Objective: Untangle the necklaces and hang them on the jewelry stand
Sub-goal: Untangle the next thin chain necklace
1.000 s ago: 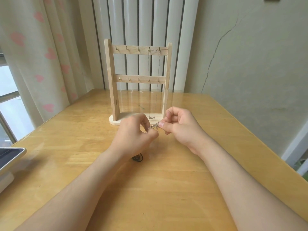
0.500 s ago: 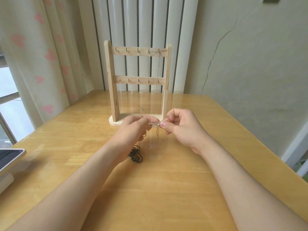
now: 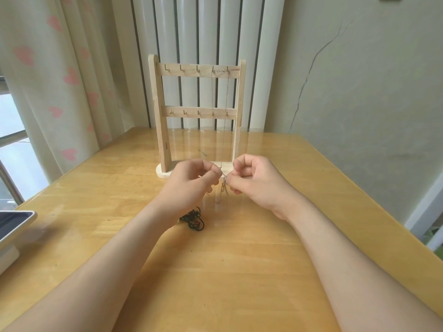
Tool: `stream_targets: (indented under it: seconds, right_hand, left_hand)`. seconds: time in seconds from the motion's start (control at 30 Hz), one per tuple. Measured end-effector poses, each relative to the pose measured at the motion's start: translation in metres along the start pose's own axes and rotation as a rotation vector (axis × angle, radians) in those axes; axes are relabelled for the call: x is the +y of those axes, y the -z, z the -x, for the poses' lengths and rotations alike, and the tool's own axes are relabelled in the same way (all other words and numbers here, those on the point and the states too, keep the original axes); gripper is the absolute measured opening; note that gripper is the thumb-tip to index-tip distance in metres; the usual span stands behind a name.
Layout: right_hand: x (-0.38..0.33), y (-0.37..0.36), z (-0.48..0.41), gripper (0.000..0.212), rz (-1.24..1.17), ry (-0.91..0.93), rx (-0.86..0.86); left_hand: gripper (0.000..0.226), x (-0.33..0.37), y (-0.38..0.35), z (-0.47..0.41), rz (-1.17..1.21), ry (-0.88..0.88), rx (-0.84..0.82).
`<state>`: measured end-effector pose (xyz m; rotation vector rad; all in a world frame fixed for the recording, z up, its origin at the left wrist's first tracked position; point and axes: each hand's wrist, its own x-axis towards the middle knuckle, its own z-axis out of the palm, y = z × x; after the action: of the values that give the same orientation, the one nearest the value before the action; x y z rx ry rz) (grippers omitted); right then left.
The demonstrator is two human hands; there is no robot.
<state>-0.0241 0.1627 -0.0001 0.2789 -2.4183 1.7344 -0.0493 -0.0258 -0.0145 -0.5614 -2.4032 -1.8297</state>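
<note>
Fingers (image 3: 215, 172) of the left hand (image 3: 194, 183) and the right hand (image 3: 254, 183) are curled in tight. Thumb and forefinger tips of each hand pinch a thin silver chain (image 3: 223, 188), which is raised a little above the surface (image 3: 239, 271), just near of the jewelry stand (image 3: 158, 116). A short bunch of the chain dangles below the pinch, so the step in hand looks like teasing a knot loose.

To do it well, the two pinches should stay close on either side of the snarl. Each loop is better rolled open than tugged, since a hard pull would likely cinch such fine links tighter. Keeping the hands low and near of the stand's base should stop the loose end from catching on what already hangs there.

A tangled black cord (image 3: 193, 219) lies on the surface under the left wrist, apart from the silver chain. It probably waits its turn.

No box or tray is visible, and the stand is the only holder. A hung necklace (image 3: 226, 97) is draped over the two rightmost hooks of its top rail (image 3: 199, 70) and falls past the lower rail (image 3: 199, 113) toward the base. Its bottom end is lost behind the hands, so whether it touches the held chain cannot be told. The other hooks appear bare. A dark-screened device (image 3: 12, 224) sits at the left edge.
</note>
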Motion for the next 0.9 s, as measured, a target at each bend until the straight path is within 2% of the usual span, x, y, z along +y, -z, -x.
stream_targets:
  seconds: [0.27,0.37,0.4,0.47,0.57,0.73,0.83,0.9]
  right_hand:
    - [-0.005,0.002,0.004,0.014,0.044,-0.141,-0.063]
    - [-0.004,0.002,0.003,0.027,0.056,-0.191,-0.085]
    - [-0.003,0.002,0.003,0.024,0.052,-0.212,-0.09]
    - [-0.003,0.002,0.003,0.012,-0.004,-0.252,-0.105]
    - [-0.003,0.005,0.002,0.011,-0.133,-0.266,-0.133]
    - [-0.008,0.008,0.002,0.024,-0.319,-0.335,-0.145]
    - [-0.008,0.011,0.001,0.034,-0.351,-0.307,-0.143]
    - [-0.009,0.012,0.003,0.032,-0.378,-0.272,-0.148]
  left_hand:
    - [0.021,0.001,-0.005,0.002,-0.006,-0.089,-0.056]
    - [0.01,0.0,-0.003,0.001,0.028,-0.108,-0.05]
    - [0.007,-0.001,-0.002,0.0,0.022,-0.117,-0.033]
    - [0.017,-0.002,0.002,-0.001,-0.024,-0.154,-0.001]
    - [0.024,0.002,0.005,0.002,-0.111,-0.202,0.009]
    - [0.027,0.001,0.007,0.0,-0.255,-0.27,0.059]
    - [0.027,0.0,0.006,0.0,-0.362,-0.271,0.113]
    - [0.026,-0.003,0.005,0.0,-0.399,-0.25,0.141]
